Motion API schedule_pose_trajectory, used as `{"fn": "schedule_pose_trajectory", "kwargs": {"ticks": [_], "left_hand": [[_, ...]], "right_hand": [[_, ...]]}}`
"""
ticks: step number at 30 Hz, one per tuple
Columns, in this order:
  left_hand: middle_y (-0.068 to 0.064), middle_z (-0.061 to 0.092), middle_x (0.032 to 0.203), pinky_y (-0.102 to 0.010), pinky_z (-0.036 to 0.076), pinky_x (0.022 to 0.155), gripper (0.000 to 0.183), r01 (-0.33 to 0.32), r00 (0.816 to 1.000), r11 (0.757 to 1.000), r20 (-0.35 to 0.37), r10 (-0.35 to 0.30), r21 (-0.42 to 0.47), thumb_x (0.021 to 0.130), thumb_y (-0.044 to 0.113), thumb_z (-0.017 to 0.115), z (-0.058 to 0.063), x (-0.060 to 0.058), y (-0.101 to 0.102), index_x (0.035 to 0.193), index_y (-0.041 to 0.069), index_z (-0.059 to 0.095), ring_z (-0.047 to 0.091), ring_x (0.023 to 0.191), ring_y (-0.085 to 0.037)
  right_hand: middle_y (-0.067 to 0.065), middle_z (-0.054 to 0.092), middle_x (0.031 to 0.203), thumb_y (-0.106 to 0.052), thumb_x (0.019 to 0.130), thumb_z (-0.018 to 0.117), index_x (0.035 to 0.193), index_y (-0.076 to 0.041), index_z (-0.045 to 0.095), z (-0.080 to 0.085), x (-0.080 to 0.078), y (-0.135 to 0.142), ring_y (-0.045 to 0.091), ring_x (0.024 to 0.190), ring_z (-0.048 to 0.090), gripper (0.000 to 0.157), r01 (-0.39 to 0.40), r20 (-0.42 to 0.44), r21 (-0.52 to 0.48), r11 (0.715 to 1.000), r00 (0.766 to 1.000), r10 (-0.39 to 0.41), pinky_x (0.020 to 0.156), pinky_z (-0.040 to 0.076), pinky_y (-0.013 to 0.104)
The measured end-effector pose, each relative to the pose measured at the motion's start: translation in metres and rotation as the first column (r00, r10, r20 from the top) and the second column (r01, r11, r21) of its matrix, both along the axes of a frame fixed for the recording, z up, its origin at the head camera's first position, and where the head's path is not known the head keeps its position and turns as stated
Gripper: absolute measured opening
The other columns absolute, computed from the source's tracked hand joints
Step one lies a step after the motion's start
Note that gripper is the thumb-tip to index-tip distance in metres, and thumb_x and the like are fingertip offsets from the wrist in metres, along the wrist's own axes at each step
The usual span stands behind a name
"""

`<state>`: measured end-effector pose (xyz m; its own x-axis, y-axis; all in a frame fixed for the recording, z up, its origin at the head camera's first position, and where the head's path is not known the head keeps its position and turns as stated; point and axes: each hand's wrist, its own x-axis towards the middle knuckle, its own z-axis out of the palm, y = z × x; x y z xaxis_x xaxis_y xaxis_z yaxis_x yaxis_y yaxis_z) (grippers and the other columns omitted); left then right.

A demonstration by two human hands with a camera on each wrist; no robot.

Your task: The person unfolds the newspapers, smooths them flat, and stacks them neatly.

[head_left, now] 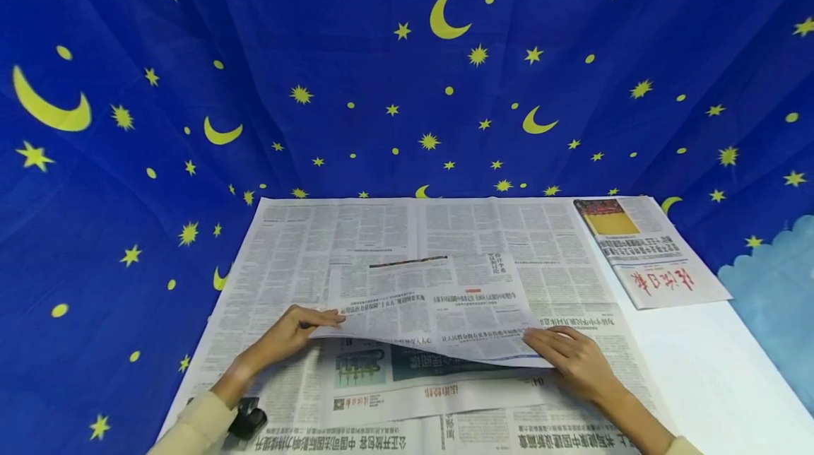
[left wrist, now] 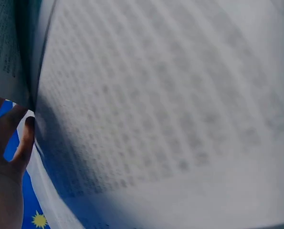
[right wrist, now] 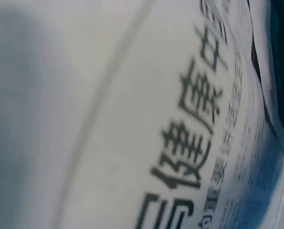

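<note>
A thin white newspaper sheet with black print [head_left: 439, 306] lies over the middle of the table [head_left: 689, 363], its near edge lifted and bowed between two hands, which are well apart. The left hand [head_left: 289, 336] pinches the sheet at its near left corner; the right hand [head_left: 575, 358] holds the near right corner, fingers on top, its thumb hidden. The sheet's long axis runs left to right, the near right corner sitting closer to the table's near edge than the left one; its headlines look upside down from the person's side. Under the raised edge shows a lower newspaper page with a dark green panel [head_left: 381, 405]; whether a fold joins the two cannot be told. Flat spread grey-white newspapers [head_left: 280, 250] leave a broad level band between the sheet and the table's far edge. A folded newspaper with red lettering [head_left: 655, 253] lies at the far right corner, well apart from the sheet, with white tabletop along the right edge nearer the person. A blue cloth with yellow moons and stars [head_left: 356, 31] hangs beyond the far edge.
</note>
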<state>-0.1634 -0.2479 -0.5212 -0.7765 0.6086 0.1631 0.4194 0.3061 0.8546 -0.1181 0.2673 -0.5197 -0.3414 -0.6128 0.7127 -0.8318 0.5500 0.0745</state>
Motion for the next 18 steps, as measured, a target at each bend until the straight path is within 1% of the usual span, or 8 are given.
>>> {"fn": "schedule_pose_trajectory", "kwargs": {"ticks": [2,5,8,11,12,14,16,18], "left_hand": [[-0.018,0.068,0.119,-0.017,0.043,0.099,0.03,-0.017,1.0,1.0,-0.004,0.017,0.011,0.097,-0.009,0.048,0.001,0.0,0.0,0.111,0.002,0.073,0.057,0.119,-0.041],[-0.016,0.07,0.117,-0.02,0.047,0.096,0.026,-0.063,0.998,0.998,-0.03,0.064,0.015,0.098,-0.003,0.052,0.003,0.0,0.001,0.112,0.004,0.073,0.063,0.116,-0.03],[-0.015,0.071,0.113,-0.023,0.052,0.09,0.024,-0.115,0.992,0.993,-0.053,0.116,0.031,0.096,-0.002,0.057,0.003,0.002,0.002,0.109,0.005,0.074,0.066,0.11,-0.014],[-0.017,0.071,0.111,-0.022,0.053,0.086,0.027,-0.131,0.99,0.988,-0.039,0.135,0.081,0.091,-0.01,0.057,0.001,0.003,0.003,0.106,0.004,0.075,0.065,0.109,-0.008],[-0.017,0.071,0.111,-0.021,0.052,0.088,0.025,-0.133,0.99,0.987,-0.038,0.137,0.09,0.09,-0.009,0.06,0.0,0.003,0.003,0.106,0.004,0.075,0.065,0.11,-0.008],[-0.016,0.071,0.112,-0.02,0.049,0.092,0.025,-0.128,0.991,0.985,-0.027,0.131,0.113,0.087,-0.009,0.064,-0.002,0.003,0.005,0.105,0.004,0.075,0.065,0.112,-0.014],[-0.016,0.071,0.113,-0.022,0.047,0.096,0.025,-0.11,0.992,0.986,-0.042,0.115,0.122,0.085,-0.007,0.068,-0.004,0.003,0.006,0.107,0.004,0.074,0.064,0.114,-0.022],[-0.016,0.07,0.114,-0.027,0.046,0.1,0.025,-0.096,0.991,0.988,-0.082,0.106,0.118,0.085,-0.004,0.069,-0.006,0.002,0.008,0.108,0.004,0.074,0.064,0.114,-0.027]], "right_hand": [[0.012,0.075,0.088,-0.005,0.103,0.035,0.095,0.003,0.074,-0.001,-0.005,0.003,0.023,0.073,0.071,0.04,-0.062,-0.033,-0.081,0.995,0.998,0.059,0.078,0.05,0.032],[0.015,0.075,0.085,0.001,0.098,0.038,0.093,0.005,0.073,0.001,-0.011,0.002,0.025,0.07,0.069,0.035,-0.12,-0.093,-0.143,0.982,0.99,0.107,0.075,0.05,0.032],[0.015,0.074,0.082,0.003,0.093,0.039,0.091,0.005,0.073,0.006,-0.014,-0.002,0.025,0.068,0.068,0.035,-0.136,-0.117,-0.158,0.978,0.986,0.118,0.07,0.05,0.033],[0.015,0.074,0.079,0.005,0.085,0.036,0.088,0.006,0.074,0.012,-0.016,-0.006,0.023,0.065,0.068,0.037,-0.128,-0.117,-0.179,0.976,0.987,0.108,0.065,0.05,0.033],[0.014,0.074,0.078,0.006,0.082,0.034,0.087,0.006,0.074,0.013,-0.017,-0.007,0.023,0.064,0.067,0.04,-0.121,-0.112,-0.192,0.974,0.989,0.101,0.064,0.05,0.032],[0.013,0.074,0.077,0.007,0.074,0.032,0.085,0.005,0.074,0.015,-0.019,-0.008,0.023,0.062,0.066,0.044,-0.111,-0.096,-0.232,0.966,0.991,0.091,0.063,0.05,0.03],[0.012,0.074,0.077,0.006,0.07,0.033,0.083,0.004,0.075,0.017,-0.02,-0.009,0.022,0.061,0.065,0.044,-0.095,-0.074,-0.283,0.954,0.994,0.077,0.063,0.051,0.027],[0.011,0.074,0.077,0.005,0.073,0.038,0.082,0.003,0.075,0.019,-0.02,-0.01,0.021,0.062,0.065,0.039,-0.078,-0.046,-0.344,0.936,0.997,0.066,0.067,0.051,0.022]]}}
